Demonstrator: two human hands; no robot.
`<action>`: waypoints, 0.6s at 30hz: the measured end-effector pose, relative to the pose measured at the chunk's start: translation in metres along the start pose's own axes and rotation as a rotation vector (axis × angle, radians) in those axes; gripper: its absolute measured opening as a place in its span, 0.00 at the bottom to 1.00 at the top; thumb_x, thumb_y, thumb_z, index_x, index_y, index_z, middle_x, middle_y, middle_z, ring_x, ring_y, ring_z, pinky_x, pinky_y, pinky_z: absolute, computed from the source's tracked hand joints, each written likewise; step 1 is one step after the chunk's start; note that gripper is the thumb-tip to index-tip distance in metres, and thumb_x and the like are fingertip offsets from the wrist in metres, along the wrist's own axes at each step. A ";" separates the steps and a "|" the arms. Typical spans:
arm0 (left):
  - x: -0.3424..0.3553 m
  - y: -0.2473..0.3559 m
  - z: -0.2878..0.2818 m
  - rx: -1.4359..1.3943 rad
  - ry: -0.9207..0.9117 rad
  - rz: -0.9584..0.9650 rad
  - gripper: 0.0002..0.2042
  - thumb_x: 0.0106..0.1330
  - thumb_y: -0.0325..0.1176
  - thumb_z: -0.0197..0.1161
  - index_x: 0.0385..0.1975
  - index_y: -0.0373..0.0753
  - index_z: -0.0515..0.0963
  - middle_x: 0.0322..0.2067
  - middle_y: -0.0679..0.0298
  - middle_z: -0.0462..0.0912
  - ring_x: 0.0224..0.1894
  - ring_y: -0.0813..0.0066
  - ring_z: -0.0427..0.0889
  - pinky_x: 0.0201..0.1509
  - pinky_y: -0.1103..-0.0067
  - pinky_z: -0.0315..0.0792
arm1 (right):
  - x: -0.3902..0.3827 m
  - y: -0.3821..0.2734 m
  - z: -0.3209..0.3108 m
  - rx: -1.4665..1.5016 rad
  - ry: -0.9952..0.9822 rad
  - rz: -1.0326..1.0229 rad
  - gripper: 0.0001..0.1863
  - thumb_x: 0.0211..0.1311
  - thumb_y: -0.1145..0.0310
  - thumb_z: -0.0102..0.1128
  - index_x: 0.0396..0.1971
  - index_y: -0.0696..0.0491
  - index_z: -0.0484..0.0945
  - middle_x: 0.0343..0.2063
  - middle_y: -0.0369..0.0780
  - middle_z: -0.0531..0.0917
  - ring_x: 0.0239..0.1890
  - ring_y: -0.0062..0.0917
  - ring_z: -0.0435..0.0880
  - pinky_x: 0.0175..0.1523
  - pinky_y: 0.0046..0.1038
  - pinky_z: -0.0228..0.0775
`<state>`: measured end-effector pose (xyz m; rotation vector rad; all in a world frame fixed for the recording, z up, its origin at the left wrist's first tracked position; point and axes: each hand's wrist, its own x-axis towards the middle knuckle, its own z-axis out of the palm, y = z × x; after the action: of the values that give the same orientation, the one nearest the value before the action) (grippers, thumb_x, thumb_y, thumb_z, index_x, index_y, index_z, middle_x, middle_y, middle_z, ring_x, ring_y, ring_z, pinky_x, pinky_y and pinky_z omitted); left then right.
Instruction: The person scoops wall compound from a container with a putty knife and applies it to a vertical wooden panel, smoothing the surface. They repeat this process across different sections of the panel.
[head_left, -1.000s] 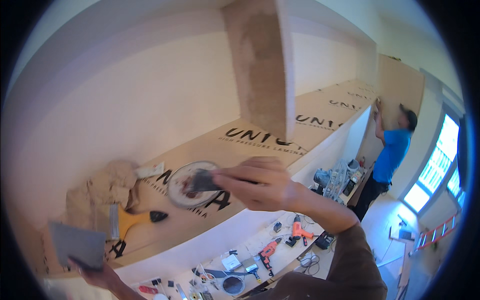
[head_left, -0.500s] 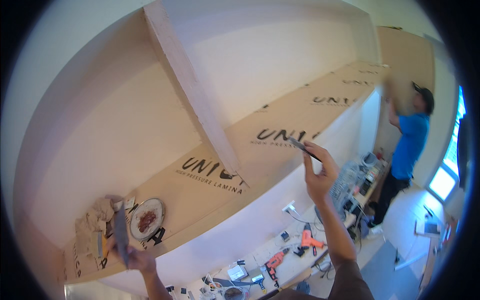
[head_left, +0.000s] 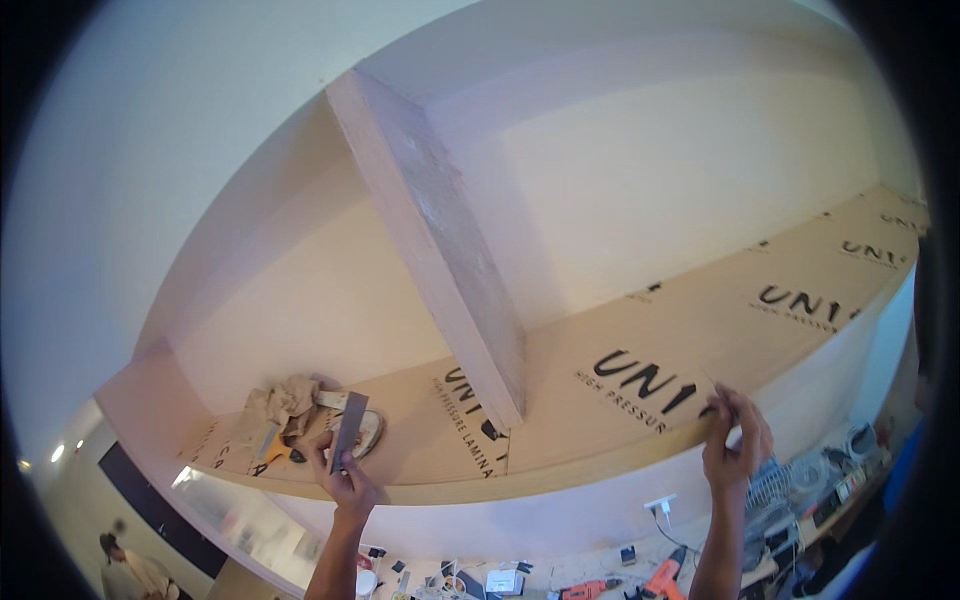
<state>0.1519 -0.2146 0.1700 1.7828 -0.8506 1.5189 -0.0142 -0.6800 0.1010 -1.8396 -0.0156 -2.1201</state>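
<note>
My left hand (head_left: 346, 482) holds up a flat grey rectangular strip (head_left: 349, 425), perhaps a scraper blade, pinched near its lower end. Behind it, partly covered, a round tin lid (head_left: 372, 432) lies on the shelf. My right hand (head_left: 735, 440) is raised over the shelf's front edge, its fingers closed on a thin narrow tool (head_left: 710, 382) of which only a pale tip shows. The printed brown sheet (head_left: 560, 420) covers the shelf. Between my hands a pinkish upright divider (head_left: 430, 240) rises, its front edge rough.
Crumpled brown paper (head_left: 283, 402) and a yellow-handled tool (head_left: 270, 440) lie left of the lid. Below the shelf, a bench carries orange power drills (head_left: 664, 578), a wall socket with a plug (head_left: 660, 503) above them, and cables. Another person (head_left: 140, 570) is at the lower left.
My view has swung, so the divider stands nearer the middle. The left hand has lifted the grey strip in front of the lid, turning its flat face. The right hand appears lower and farther right.
</note>
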 end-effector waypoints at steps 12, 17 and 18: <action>0.005 0.016 0.013 0.194 0.054 0.058 0.12 0.74 0.30 0.52 0.39 0.25 0.78 0.33 0.53 0.75 0.33 0.63 0.76 0.36 0.72 0.68 | -0.010 0.027 0.002 0.152 0.053 -0.181 0.15 0.66 0.80 0.57 0.53 0.61 0.75 0.33 0.52 0.86 0.35 0.43 0.87 0.39 0.38 0.82; 0.007 0.007 0.012 0.243 0.035 0.122 0.14 0.76 0.33 0.50 0.39 0.27 0.77 0.32 0.55 0.75 0.32 0.65 0.73 0.34 0.71 0.66 | -0.003 0.022 -0.006 0.238 -0.097 -0.163 0.15 0.65 0.79 0.58 0.50 0.53 0.82 0.47 0.49 0.85 0.45 0.46 0.86 0.46 0.42 0.81; 0.002 0.006 0.010 0.275 0.021 0.088 0.15 0.78 0.35 0.49 0.39 0.27 0.77 0.31 0.57 0.74 0.31 0.68 0.72 0.35 0.72 0.65 | 0.001 0.021 -0.008 0.288 -0.140 -0.135 0.16 0.65 0.78 0.58 0.50 0.50 0.84 0.51 0.46 0.84 0.49 0.46 0.85 0.47 0.43 0.81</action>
<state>0.1535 -0.2264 0.1709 1.9409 -0.7464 1.7793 -0.0169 -0.7019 0.0964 -1.8501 -0.4654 -1.9480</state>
